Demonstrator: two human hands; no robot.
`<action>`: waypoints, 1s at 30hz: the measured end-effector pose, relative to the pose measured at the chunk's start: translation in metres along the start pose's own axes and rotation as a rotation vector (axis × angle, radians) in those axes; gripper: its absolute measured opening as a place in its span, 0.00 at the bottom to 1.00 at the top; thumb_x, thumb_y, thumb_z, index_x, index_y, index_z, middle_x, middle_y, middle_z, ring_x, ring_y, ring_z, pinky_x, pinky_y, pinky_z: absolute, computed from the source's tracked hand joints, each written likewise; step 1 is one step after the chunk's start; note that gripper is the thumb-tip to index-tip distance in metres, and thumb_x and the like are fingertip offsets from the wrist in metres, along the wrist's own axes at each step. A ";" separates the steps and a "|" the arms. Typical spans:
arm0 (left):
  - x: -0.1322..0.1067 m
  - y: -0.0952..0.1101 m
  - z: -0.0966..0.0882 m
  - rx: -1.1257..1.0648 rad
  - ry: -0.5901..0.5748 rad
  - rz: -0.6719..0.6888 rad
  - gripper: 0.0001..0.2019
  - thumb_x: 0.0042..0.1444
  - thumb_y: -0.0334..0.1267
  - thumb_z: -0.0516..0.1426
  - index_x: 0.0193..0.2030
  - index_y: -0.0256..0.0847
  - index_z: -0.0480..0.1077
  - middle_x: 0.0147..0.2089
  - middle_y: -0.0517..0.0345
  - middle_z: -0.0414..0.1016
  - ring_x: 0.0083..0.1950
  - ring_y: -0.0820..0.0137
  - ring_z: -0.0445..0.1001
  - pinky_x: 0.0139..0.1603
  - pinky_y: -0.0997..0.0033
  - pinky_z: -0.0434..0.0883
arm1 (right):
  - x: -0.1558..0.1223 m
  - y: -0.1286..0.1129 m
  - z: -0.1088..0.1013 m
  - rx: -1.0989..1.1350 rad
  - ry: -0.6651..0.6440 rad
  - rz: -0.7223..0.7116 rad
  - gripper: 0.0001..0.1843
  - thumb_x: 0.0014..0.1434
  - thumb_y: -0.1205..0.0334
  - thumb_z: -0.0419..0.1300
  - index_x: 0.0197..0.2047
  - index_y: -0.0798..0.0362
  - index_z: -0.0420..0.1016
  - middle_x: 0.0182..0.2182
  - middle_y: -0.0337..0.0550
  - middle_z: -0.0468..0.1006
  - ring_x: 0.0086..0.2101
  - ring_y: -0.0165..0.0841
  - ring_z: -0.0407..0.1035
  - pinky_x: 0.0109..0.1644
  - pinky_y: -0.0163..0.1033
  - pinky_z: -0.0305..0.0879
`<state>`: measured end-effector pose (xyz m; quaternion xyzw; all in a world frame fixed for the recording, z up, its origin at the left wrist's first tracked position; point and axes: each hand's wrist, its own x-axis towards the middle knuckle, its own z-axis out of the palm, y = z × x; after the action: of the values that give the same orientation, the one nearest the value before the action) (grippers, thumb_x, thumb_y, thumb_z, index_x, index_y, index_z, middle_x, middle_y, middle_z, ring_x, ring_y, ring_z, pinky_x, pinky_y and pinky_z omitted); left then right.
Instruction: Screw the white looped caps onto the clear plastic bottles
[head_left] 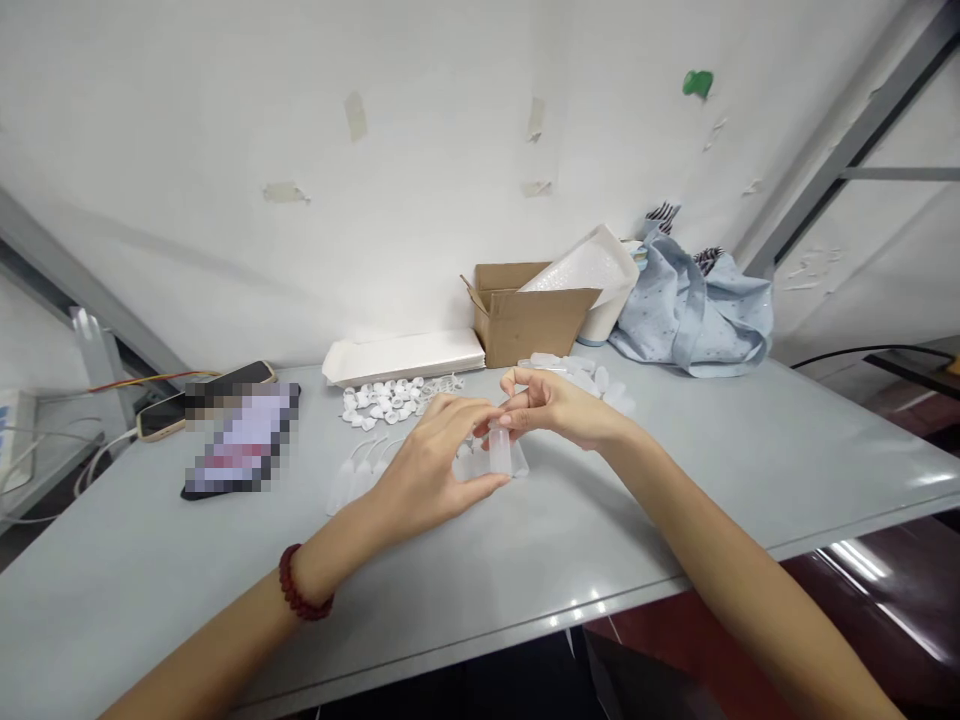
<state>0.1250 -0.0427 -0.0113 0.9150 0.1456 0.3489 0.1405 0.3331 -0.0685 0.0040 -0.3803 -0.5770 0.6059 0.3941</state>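
Between the thumb and fingers of my left hand [420, 455] is a small translucent plastic bottle [500, 452], upright just above the table. The fingers of my right hand [551, 408] are pinched together at its top; what they grip there is hidden. Partly behind my left hand lie several translucent bottles with thin loops [364, 468] in a row. More clear bottles, mostly covered by my hands, lie just behind the held one. Beyond my left hand is a pile of small white caps [386, 400]. Past my right hand lie loose translucent bottles [581, 372].
A cardboard box [536, 325] with a white bubble mailer [585, 265] stands against the wall beside a stack of white mailers [409, 355]. A light blue cloth bag [690, 310] sits at the back right. Two phones, one dark [255, 375] and one with its screen lit [244, 440], lie left on the grey table [600, 540].
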 end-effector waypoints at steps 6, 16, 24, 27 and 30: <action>0.020 0.004 0.028 0.009 -0.120 -0.108 0.23 0.49 0.34 0.65 0.51 0.40 0.65 0.50 0.49 0.72 0.51 0.56 0.67 0.49 0.52 0.71 | -0.005 -0.007 -0.034 -0.319 0.426 0.021 0.09 0.60 0.62 0.58 0.37 0.52 0.60 0.27 0.44 0.81 0.24 0.33 0.75 0.29 0.35 0.69; 0.039 0.005 0.058 0.060 -0.327 -0.205 0.18 0.50 0.36 0.62 0.47 0.36 0.67 0.48 0.48 0.72 0.52 0.55 0.66 0.52 0.53 0.69 | -0.006 0.006 -0.059 -0.987 0.484 0.325 0.04 0.52 0.72 0.58 0.30 0.55 0.69 0.19 0.42 0.77 0.19 0.31 0.68 0.25 0.33 0.59; 0.034 0.004 0.061 0.110 -0.323 -0.243 0.14 0.52 0.40 0.60 0.44 0.37 0.69 0.45 0.48 0.73 0.50 0.55 0.66 0.48 0.53 0.70 | -0.007 -0.001 -0.052 -1.145 0.373 0.399 0.03 0.52 0.67 0.59 0.27 0.54 0.73 0.21 0.43 0.78 0.31 0.36 0.72 0.29 0.35 0.59; 0.032 0.003 0.061 0.125 -0.313 -0.236 0.14 0.53 0.41 0.59 0.44 0.37 0.69 0.45 0.48 0.73 0.49 0.55 0.66 0.48 0.53 0.70 | -0.008 -0.003 -0.050 -1.194 0.379 0.432 0.04 0.52 0.68 0.59 0.26 0.53 0.72 0.21 0.43 0.78 0.33 0.37 0.72 0.28 0.35 0.57; 0.031 0.002 0.061 0.148 -0.322 -0.230 0.15 0.53 0.40 0.59 0.45 0.37 0.68 0.46 0.47 0.72 0.51 0.55 0.66 0.48 0.53 0.70 | -0.009 -0.004 -0.048 -1.241 0.392 0.489 0.07 0.51 0.70 0.58 0.23 0.53 0.70 0.22 0.46 0.79 0.33 0.39 0.72 0.27 0.37 0.55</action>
<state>0.1885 -0.0424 -0.0358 0.9442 0.2498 0.1684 0.1333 0.3808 -0.0576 0.0061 -0.7567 -0.6328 0.1555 0.0528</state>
